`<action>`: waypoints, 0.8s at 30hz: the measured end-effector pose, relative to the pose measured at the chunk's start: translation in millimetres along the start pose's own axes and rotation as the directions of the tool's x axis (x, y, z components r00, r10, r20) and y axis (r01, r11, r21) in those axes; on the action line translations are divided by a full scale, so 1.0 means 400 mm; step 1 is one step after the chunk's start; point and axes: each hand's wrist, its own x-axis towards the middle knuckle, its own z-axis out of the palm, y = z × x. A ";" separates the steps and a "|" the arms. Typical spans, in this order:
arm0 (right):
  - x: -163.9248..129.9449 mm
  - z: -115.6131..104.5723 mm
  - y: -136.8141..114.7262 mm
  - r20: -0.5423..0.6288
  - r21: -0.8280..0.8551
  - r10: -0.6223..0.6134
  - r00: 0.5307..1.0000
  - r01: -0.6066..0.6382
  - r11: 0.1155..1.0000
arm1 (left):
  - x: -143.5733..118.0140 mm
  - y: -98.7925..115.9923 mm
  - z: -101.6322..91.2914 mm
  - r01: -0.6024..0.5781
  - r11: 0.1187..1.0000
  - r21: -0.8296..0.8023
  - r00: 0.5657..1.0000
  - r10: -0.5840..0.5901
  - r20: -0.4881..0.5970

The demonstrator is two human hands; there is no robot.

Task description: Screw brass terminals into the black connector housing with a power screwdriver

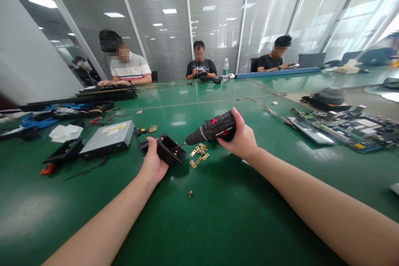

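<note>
My right hand grips a black and red cordless screwdriver, its bit pointing left into a small black open box. My left hand holds that box tilted on the green table. Several small brass plates lie just right of the box, under the tool. One brass screw lies alone on the table nearer to me.
A grey optical drive and black parts lie at the left, with white paper. Circuit boards spread at the right. Three people sit at the far side, and a water bottle stands there.
</note>
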 end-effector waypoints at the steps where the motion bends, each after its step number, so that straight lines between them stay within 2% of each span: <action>1: 0.001 -0.001 0.000 0.001 -0.003 0.004 1.000 -0.004 1.000 | -0.005 -0.001 0.000 -0.010 1.000 0.006 1.000 0.010 0.025; 4: 0.006 -0.007 0.002 0.009 -0.004 0.014 1.000 -0.014 1.000 | -0.018 -0.007 0.005 -0.041 0.998 0.050 0.996 0.037 0.077; 6: 0.009 -0.012 0.003 0.016 -0.001 0.021 1.000 -0.021 1.000 | -0.024 -0.013 0.011 -0.096 0.990 0.102 0.994 0.090 0.065; 9: 0.009 -0.014 0.003 0.015 0.005 0.033 0.999 -0.033 0.999 | -0.025 -0.019 0.011 -0.201 0.936 0.289 0.979 0.204 0.021; 11: 0.006 -0.014 0.000 0.010 0.008 0.037 0.999 -0.038 0.999 | -0.020 -0.013 0.003 -0.284 0.822 0.493 0.945 0.327 -0.001; 13: 0.003 -0.014 -0.005 0.005 0.010 0.041 0.999 -0.041 0.999 | -0.016 0.002 -0.010 -0.351 0.626 0.696 0.885 0.464 0.029; 15: 0.004 -0.016 -0.010 0.007 0.013 0.044 0.999 -0.044 0.999 | -0.015 0.024 -0.020 -0.378 0.430 0.820 0.846 0.520 0.117; 17: 0.008 -0.021 -0.013 0.016 0.014 0.043 0.999 -0.043 0.999 | -0.021 0.049 -0.022 -0.404 0.302 0.863 0.835 0.506 0.214; 21: 0.024 -0.037 -0.021 0.036 -0.007 0.020 0.999 -0.020 1.000 | -0.047 0.086 -0.009 -0.409 0.102 0.907 0.833 0.446 0.326; 24: 0.038 -0.049 -0.036 0.042 -0.044 -0.018 0.999 0.020 0.999 | -0.062 0.103 -0.002 -0.385 0.027 0.922 0.834 0.438 0.335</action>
